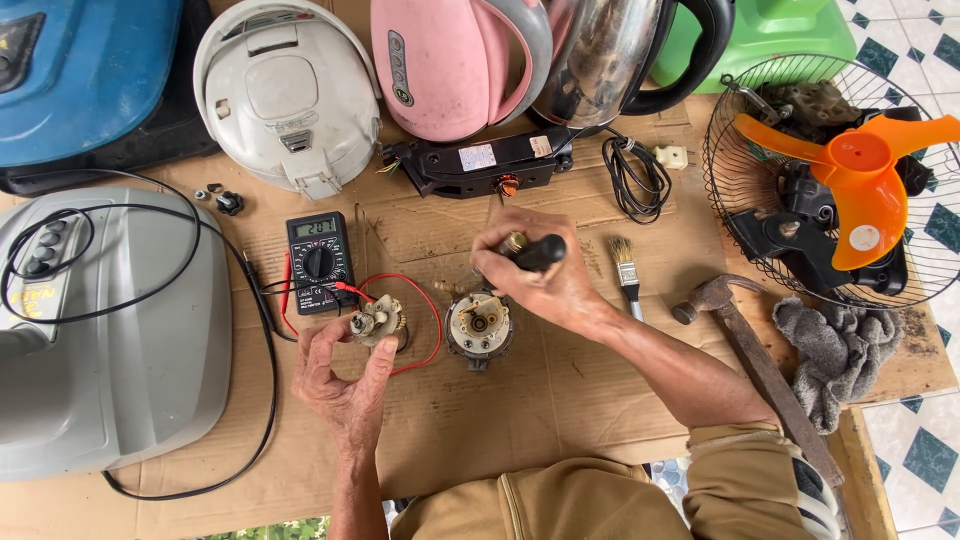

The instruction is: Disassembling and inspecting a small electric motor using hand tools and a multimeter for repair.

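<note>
My left hand (338, 375) pinches a small cream and metal motor part (377, 321) between thumb and fingers, just above the cardboard. My right hand (535, 275) grips a black-handled screwdriver (538, 251), its tip pointing down at a round fan motor housing (479, 326) standing on the cardboard. A black multimeter (319, 262) lies left of the housing, its red lead (420, 320) looping around the part in my left hand.
Cardboard sheet (500, 420) covers the table. White rice cooker (287, 92), pink kettle (450, 65) and steel kettle (610, 55) stand at the back. Grey appliance (110, 340) at left. Paintbrush (627, 270), hammer (760, 365), grey rag (835, 355), fan cage with orange blade (850, 170) at right.
</note>
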